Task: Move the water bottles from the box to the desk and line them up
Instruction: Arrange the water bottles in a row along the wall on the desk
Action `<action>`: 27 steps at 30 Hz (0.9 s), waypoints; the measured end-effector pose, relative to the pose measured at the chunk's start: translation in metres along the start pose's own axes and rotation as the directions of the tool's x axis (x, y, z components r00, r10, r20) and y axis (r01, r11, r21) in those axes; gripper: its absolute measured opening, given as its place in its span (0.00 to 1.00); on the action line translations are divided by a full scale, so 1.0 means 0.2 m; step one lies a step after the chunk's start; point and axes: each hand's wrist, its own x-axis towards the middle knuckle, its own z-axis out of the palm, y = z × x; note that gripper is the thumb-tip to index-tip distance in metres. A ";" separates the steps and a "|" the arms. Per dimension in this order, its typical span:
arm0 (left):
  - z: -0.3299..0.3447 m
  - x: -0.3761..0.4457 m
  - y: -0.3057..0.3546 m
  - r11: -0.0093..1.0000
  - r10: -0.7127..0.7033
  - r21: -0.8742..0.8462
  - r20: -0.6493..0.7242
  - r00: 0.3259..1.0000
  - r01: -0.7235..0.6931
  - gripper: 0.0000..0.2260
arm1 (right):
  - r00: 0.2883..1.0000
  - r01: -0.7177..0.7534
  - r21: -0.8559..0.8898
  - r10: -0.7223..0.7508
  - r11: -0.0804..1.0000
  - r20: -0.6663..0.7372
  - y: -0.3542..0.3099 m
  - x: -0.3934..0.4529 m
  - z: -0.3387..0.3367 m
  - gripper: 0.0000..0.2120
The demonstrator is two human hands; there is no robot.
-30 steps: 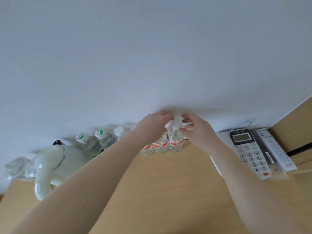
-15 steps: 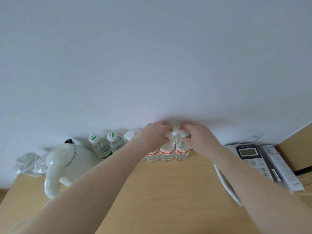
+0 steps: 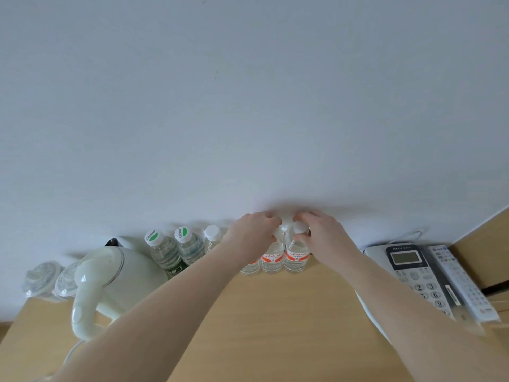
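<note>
Lining up looks nearly done: left hand [image 3: 254,234] and right hand [image 3: 321,235] each grasp a red-label water bottle [image 3: 295,256] top, far on desk [image 3: 275,326] by wall, w/ others alongside. Box not in view; remaining count unknown.

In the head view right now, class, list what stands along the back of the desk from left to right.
Two lidded glass cups → white kettle → two green-capped water bottles → white-capped bottle → left hand → red-labelled water bottles → right hand → desk telephone → remote control.
</note>
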 end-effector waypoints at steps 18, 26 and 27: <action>-0.07 -0.16 -0.25 0.996 -0.079 -0.044 0.049 0.996 0.081 0.20 | 0.973 0.070 -0.226 -0.116 0.972 -0.200 -0.11 -0.03 -0.04 0.17; -0.04 -0.16 -0.26 0.994 -0.100 -0.043 -0.007 0.995 0.100 0.20 | 0.982 0.156 -0.116 -0.142 0.981 0.121 -0.29 0.07 0.01 0.24; -0.03 -0.16 -0.26 0.994 -0.100 -0.047 -0.008 0.995 0.100 0.20 | 0.981 0.153 -0.151 -0.132 0.977 0.140 -0.29 0.08 0.02 0.24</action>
